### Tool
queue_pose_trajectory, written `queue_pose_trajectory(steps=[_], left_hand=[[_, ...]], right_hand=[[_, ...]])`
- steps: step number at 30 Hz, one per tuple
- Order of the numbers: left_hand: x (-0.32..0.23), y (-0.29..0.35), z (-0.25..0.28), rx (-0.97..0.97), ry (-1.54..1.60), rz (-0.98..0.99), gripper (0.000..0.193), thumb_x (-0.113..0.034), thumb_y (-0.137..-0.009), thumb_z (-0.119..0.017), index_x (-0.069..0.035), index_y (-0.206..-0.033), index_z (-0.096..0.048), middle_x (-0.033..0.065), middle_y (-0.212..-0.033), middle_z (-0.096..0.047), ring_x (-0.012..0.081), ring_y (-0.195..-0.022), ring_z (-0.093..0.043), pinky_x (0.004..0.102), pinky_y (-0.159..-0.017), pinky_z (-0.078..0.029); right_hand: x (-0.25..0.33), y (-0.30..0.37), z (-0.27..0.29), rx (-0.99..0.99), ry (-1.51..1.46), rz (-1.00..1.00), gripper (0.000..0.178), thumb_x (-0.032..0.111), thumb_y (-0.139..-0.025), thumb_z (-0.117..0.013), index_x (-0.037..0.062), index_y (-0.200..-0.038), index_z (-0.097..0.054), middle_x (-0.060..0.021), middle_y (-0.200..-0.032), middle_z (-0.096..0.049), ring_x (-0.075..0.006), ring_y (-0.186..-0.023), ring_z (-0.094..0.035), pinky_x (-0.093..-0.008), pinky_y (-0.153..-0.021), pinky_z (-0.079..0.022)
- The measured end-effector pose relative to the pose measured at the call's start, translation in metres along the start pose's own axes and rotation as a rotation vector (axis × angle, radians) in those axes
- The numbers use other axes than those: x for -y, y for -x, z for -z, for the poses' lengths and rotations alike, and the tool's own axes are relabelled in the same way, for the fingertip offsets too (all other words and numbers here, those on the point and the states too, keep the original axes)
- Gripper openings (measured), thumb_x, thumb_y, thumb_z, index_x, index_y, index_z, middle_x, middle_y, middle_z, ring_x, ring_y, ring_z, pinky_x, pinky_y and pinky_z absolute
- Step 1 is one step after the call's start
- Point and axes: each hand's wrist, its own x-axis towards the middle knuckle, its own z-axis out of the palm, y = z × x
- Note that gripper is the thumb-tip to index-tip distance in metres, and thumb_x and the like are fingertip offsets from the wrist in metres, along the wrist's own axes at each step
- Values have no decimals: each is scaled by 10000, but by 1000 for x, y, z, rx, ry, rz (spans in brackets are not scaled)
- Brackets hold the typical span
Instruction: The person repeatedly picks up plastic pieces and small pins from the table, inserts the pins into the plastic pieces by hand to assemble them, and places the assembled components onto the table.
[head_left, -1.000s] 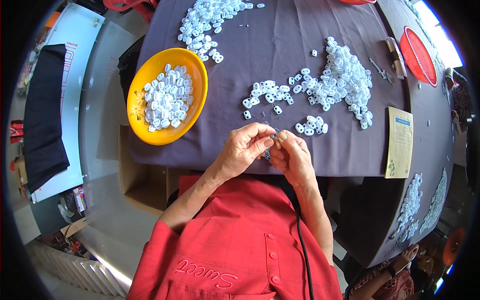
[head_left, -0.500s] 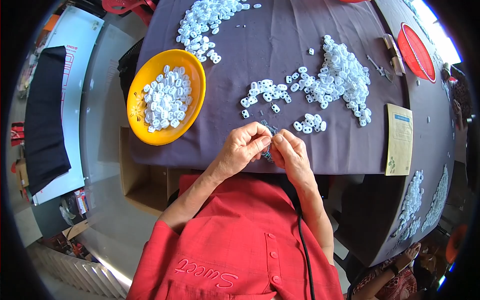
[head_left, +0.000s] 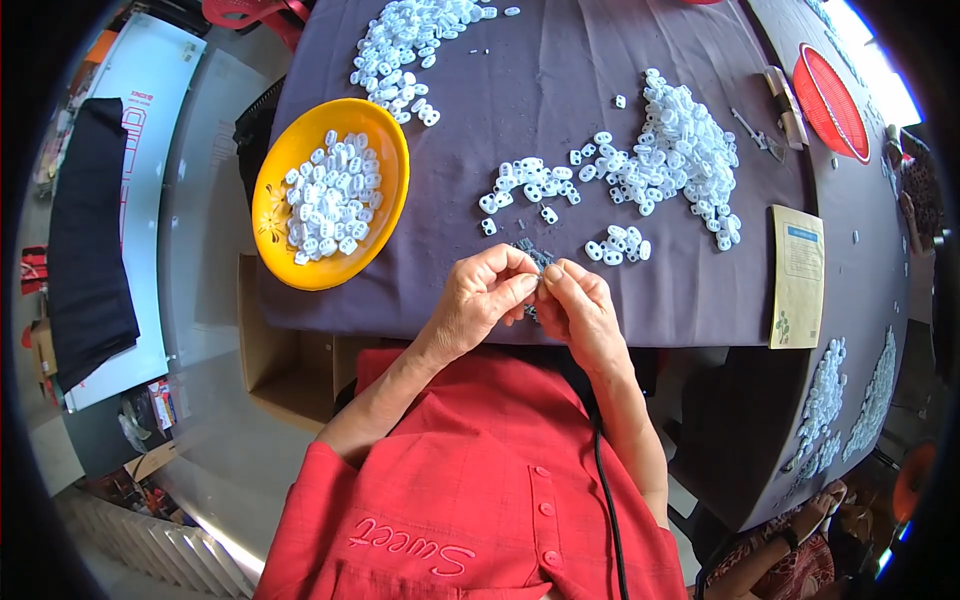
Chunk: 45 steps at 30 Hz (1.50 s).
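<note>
Close together at the table's near edge, my left hand (head_left: pixel 490 290) and my right hand (head_left: pixel 583 308) meet with thumbs and fingertips pinched. Whatever sits between the fingertips is too small and covered to make out. Small dark grey bits (head_left: pixel 535 252) lie in a little heap just behind and beneath the fingers. Beyond them are a loose group of white oval pieces with two holes (head_left: pixel 535 180), and a smaller cluster of white pieces (head_left: pixel 618 246) to the right. A large pile of the white pieces (head_left: pixel 680 150) spreads farther right.
On the left a yellow bowl (head_left: pixel 392 215) holds many white pieces. Another white pile (head_left: pixel 410 45) lies at the far left. To the right are a brown booklet (head_left: pixel 797 280), scissors (head_left: pixel 757 135) and a red basket (head_left: pixel 832 105). Another person's hand (head_left: pixel 825 505) shows at lower right.
Both hands stay pinched together in nearly the same place, with only slight finger movement. More of the dark bits show behind the fingers now. The view has shifted very slightly.
</note>
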Motion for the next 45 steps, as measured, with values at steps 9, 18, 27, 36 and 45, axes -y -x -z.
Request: queue_pose_trajectory(steps=[9,18,27,36,45], left_hand=[[1,-2,5,-33,36,41,97,-108,-861,-548,-12,-862,-563,4,-678,-557,37,-535,-491,175,-457,-408],[4,-3,-1,-52,20,35,66,-95,-853,-558,-30,-848,-567,-7,-675,-557,32,-519,-481,173,-446,-397],[4,-1,-9,-116,-425,-311,18,-7,-820,-567,0,-837,-566,11,-703,-584,52,-586,-531,195,-526,-441],[7,-6,-9,-105,-725,-647,36,5,-808,-571,-1,-842,-561,20,-713,-575,67,-584,-539,215,-531,-454],[11,2,15,-168,-332,-54,68,-94,-852,-555,-37,-855,-591,-11,-652,-561,12,-490,-456,154,-432,-365]], right_hand=[[-6,0,2,-38,54,172,194,198,-908,-491,7,-913,-529,-43,-725,-573,-92,-581,-529,-224,-511,-433],[-14,0,4,-53,171,308,132,129,-887,-528,4,-844,-523,-30,-679,-547,-76,-550,-501,-204,-499,-413],[-11,2,-1,-90,45,176,255,224,-904,-439,45,-722,-460,2,-542,-432,-63,-419,-348,-206,-386,-265],[-8,0,12,114,-541,-211,269,226,-901,-390,96,-666,-388,29,-521,-357,-64,-384,-266,-211,-339,-212],[-18,-6,12,-420,969,643,110,116,-825,-558,25,-764,-548,-90,-583,-535,-181,-449,-493,-282,-454,-405]])
